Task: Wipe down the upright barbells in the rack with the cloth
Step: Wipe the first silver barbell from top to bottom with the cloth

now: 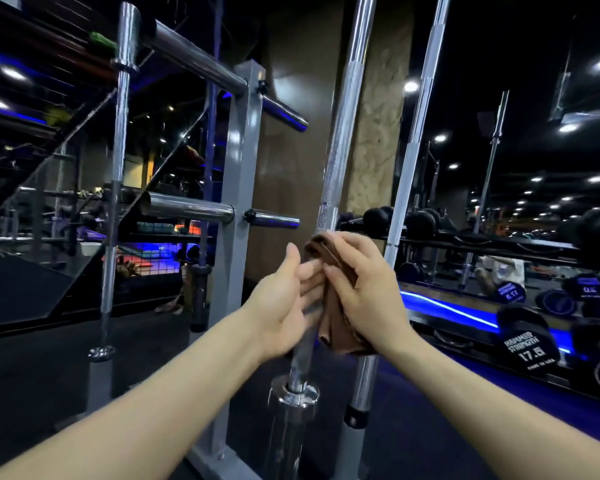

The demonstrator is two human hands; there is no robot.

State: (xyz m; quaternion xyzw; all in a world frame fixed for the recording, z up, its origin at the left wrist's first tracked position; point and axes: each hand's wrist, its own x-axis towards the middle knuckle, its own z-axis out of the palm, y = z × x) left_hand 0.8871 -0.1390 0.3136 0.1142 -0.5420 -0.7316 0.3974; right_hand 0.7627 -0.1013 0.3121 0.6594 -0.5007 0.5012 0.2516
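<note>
Barbells of knurled chrome steel stand upright in the grey metal rack [238, 174]: the middle barbell [340, 133] rises through the centre of the view, a second chrome barbell [414, 133] leans just to its right, and a third chrome bar [116, 188] stands well apart on the left. The middle barbell's collar [295, 393] sits low, below both hands, and the shaft between collar and hands shows bare. Chrome plate pegs [187, 207] jut from the rack's upright post toward the left and right, close beside the middle barbell on its left side. To the right, past the second barbell, a low shelf of black dumbbells [530, 344] runs along a mirrored wall with a blue light strip.

A folded brown cloth [329, 306] wraps the middle barbell's shaft. The right hand [364, 292] curls round the cloth from the right, fingers across its front, clamping it to the bar. The left hand [284, 299] comes in from the left with fingers straight and slightly spread, its fingertips touching the cloth and meeting the right hand's fingers; it grips nothing. Both forearms reach up from the bottom corners.
</note>
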